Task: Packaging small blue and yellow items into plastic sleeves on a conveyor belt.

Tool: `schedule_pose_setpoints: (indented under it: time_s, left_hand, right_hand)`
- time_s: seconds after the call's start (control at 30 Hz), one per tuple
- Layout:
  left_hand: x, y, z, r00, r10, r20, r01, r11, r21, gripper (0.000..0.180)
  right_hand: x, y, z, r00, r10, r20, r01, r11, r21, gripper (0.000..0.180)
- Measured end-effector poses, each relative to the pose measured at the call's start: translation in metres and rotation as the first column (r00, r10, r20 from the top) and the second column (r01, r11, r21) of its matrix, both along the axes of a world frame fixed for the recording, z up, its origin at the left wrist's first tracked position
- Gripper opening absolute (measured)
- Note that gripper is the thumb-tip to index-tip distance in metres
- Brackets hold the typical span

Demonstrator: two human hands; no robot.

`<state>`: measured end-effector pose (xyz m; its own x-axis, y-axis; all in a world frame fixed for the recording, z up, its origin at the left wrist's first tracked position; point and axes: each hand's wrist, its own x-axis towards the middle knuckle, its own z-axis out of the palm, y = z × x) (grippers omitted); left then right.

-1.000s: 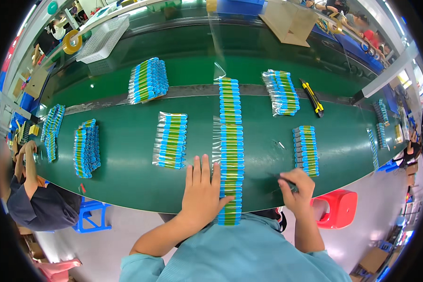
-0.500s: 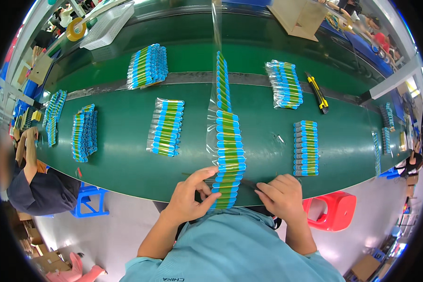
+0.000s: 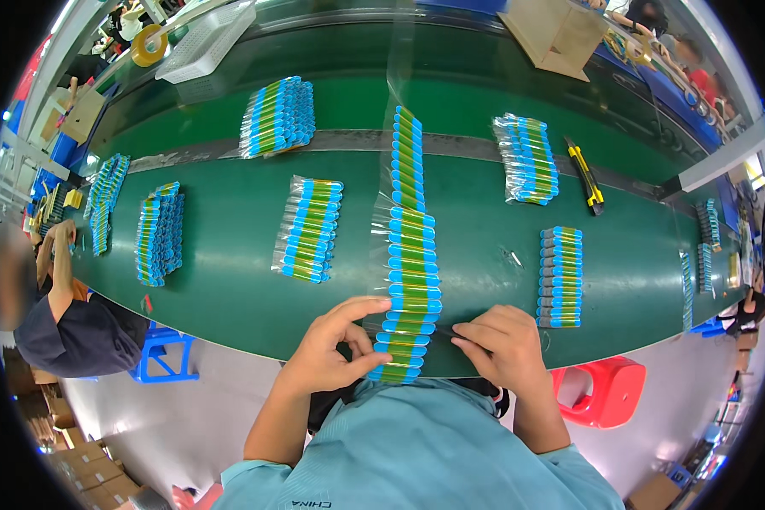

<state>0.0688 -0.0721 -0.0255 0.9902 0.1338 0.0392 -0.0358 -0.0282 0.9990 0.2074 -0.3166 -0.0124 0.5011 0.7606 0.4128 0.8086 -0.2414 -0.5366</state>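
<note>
A long strip of clear film (image 3: 415,246) holds a row of blue-and-green sticks with rounded ends. It runs across the green table to its near edge, close to my body. My left hand (image 3: 336,344) is at the strip's near left side, index finger and thumb spread apart, their tips on it. On the other side my right hand (image 3: 506,344) pinches a thin dark piece (image 3: 447,331) that reaches the strip's right edge; its kind is too small to make out, and its far end is hidden.
Beside the strip lie packs of similar sticks at left (image 3: 308,229) and right (image 3: 561,276). Farther off are more packs (image 3: 278,116) and a yellow-black utility knife (image 3: 584,174). A white basket (image 3: 204,47) stands far left, a red stool (image 3: 608,391) right. A person (image 3: 76,323) sits at left.
The view has shifted slightly. The strip has slid a little toward me, its near end slightly left. Both hands stay beside it, my right hand still pinching the dark piece.
</note>
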Motion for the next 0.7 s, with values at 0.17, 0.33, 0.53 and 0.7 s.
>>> schedule_pose_setpoints:
  time_s: [0.17, 0.33, 0.53, 0.7]
  left_hand:
    - [0.007, 0.000, 0.008, 0.997, -0.073, 0.005, 0.071, 0.980, 0.185, 0.070]
    - [0.013, 0.002, 0.013, 0.994, -0.090, -0.062, 0.101, 0.973, 0.206, 0.073]
    - [0.015, 0.005, 0.012, 0.987, -0.130, -0.098, 0.147, 0.972, 0.182, 0.075]
    - [0.014, 0.008, 0.013, 0.985, -0.130, -0.110, 0.136, 0.990, 0.044, 0.076]
  right_hand:
    - [-0.005, 0.003, 0.005, 0.995, 0.044, -0.090, -0.036, 0.996, 0.084, 0.018]
    - [-0.008, 0.006, 0.005, 0.993, 0.064, -0.098, -0.053, 0.992, 0.114, 0.018]
    - [-0.009, 0.008, 0.010, 0.993, 0.101, -0.059, -0.095, 0.991, 0.096, 0.018]
    - [-0.006, 0.003, 0.014, 0.974, 0.145, -0.174, -0.101, 0.965, 0.241, 0.017]
